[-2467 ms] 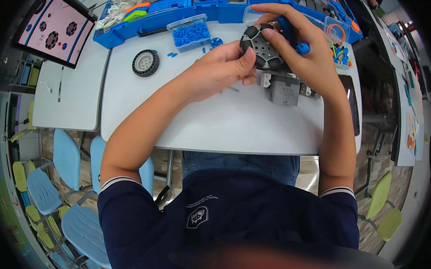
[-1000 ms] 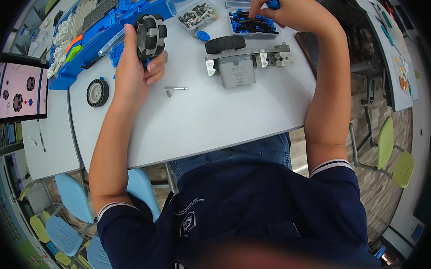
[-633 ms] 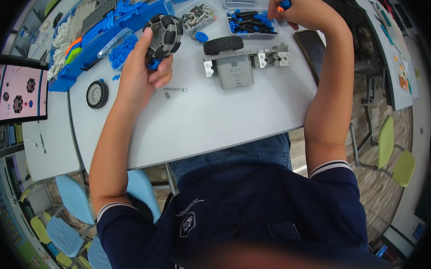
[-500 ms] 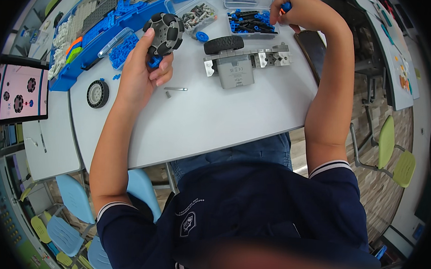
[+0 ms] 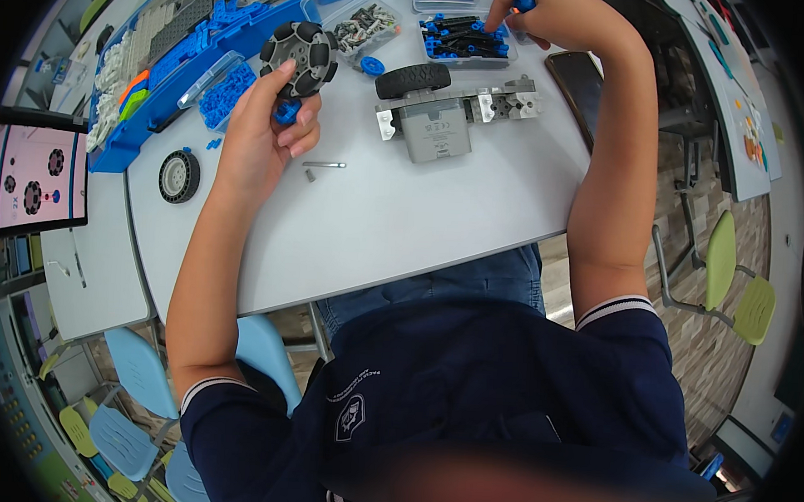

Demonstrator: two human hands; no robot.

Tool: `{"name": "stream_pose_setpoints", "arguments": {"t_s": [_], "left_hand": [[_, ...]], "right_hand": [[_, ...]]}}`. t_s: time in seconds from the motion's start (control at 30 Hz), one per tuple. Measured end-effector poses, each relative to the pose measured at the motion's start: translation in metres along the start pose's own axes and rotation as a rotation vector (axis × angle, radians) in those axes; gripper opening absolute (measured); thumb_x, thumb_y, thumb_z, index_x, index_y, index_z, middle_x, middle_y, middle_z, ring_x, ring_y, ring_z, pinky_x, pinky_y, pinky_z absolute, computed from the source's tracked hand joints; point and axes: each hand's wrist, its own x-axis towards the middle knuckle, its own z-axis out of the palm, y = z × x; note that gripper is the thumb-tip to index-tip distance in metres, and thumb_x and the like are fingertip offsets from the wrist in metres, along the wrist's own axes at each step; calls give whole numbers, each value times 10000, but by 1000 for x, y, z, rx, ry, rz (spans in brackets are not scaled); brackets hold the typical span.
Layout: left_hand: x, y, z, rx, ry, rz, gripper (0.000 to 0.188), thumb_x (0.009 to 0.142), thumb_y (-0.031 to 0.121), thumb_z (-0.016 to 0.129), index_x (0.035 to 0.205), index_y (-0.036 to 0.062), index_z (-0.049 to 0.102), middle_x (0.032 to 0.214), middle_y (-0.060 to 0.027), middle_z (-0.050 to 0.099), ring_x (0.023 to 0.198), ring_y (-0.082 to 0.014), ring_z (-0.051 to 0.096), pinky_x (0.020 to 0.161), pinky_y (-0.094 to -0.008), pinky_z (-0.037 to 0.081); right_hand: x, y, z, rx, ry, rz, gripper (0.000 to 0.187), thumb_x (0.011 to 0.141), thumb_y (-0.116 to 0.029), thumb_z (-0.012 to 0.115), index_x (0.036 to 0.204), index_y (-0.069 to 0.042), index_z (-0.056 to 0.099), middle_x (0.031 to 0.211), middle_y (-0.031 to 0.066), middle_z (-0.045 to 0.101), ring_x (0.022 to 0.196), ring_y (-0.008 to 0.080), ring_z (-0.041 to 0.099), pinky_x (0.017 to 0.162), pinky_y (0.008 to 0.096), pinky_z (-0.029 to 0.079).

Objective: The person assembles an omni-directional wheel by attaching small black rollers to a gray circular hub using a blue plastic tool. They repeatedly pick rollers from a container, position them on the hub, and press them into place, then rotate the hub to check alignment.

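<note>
My left hand grips a black omni wheel with rollers round its rim, held up over the table. A small blue part sticks out under the wheel beside my fingers. My right hand is over the edge of a clear box of black and blue connector pieces, a finger extended down to them. A small blue-and-orange piece shows in that hand; its exact kind is unclear. Between my arms lies a grey metal-and-plastic assembly with a black tyred wheel.
Left of my left forearm lies a grey-black wheel. A thin metal rod is on the white table. Boxes of blue pieces and grey pieces stand behind, near a blue bin. A phone lies at right; a screen stands left.
My right hand has shifted slightly up and left, its finger now reaching to the pieces in the box. The wheel in my left hand has tilted and risen a little.
</note>
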Motion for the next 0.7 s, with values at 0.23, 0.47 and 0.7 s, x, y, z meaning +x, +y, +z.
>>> {"name": "stream_pose_setpoints", "arguments": {"t_s": [0.23, 0.47, 0.7], "left_hand": [[0, -4, -1, -16, 25, -11, 281, 1069, 330, 485, 1085, 54, 535, 704, 12, 459, 526, -43, 297, 475, -218, 305], [-7, 10, -15, -271, -80, 273, 242, 1024, 254, 448, 1045, 18, 500, 719, -18, 419, 568, -82, 306, 494, -242, 313], [-6, 43, -53, -584, -340, 472, 342, 1006, 328, 469, 1047, -5, 532, 701, -33, 421, 587, -114, 309, 496, -256, 308]], "right_hand": [[4, 4, 2, -182, -80, 18, 333, 807, -22, 549, 1007, -82, 809, 941, 157, 771, 837, 278, 708, 749, 374, 545], [8, -2, 6, -47, -89, 101, 330, 819, -12, 546, 1021, -53, 804, 941, 144, 778, 772, 231, 705, 695, 355, 561], [9, -5, 6, -52, -98, 51, 334, 818, -7, 548, 1017, -53, 813, 906, 139, 777, 719, 226, 696, 670, 363, 565]]}}
